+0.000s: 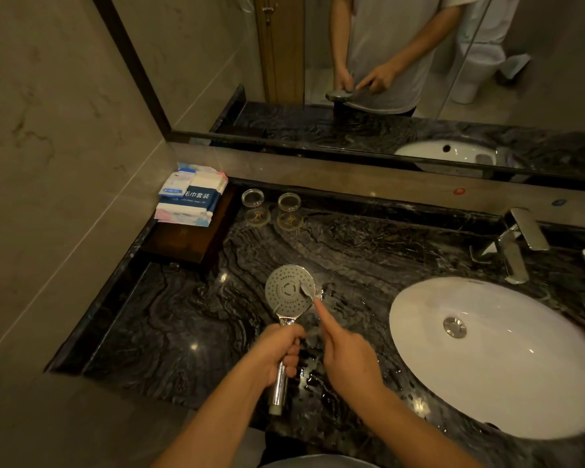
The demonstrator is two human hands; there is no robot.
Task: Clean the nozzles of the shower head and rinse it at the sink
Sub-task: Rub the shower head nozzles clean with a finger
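The bench (190, 336), dark veined stone, is carrying everything, and wet patches are glinting on it near the hands, so the scrubbing is probably being done here to keep the mess beside the sink (507, 393). The sink is lying to the right, dry-looking and unused, with the tap (517, 244) at its far edge; rinsing is likely still to come.

The shower head (288, 292) is being held over the bench left of the sink, face turned up toward the person so the nozzles are showing. The left hand (277, 352) is wrapping its fingers round the chrome handle, steadying it. The right hand (347, 359) is reaching in from the right, forefinger stretched out, holding a small pale tool (307, 291), a brush or a wipe, I cannot tell which, against the right part of the face. At far left, a pack (191, 194) is resting on a tray (190, 241), with two glasses (271, 201) beside it.
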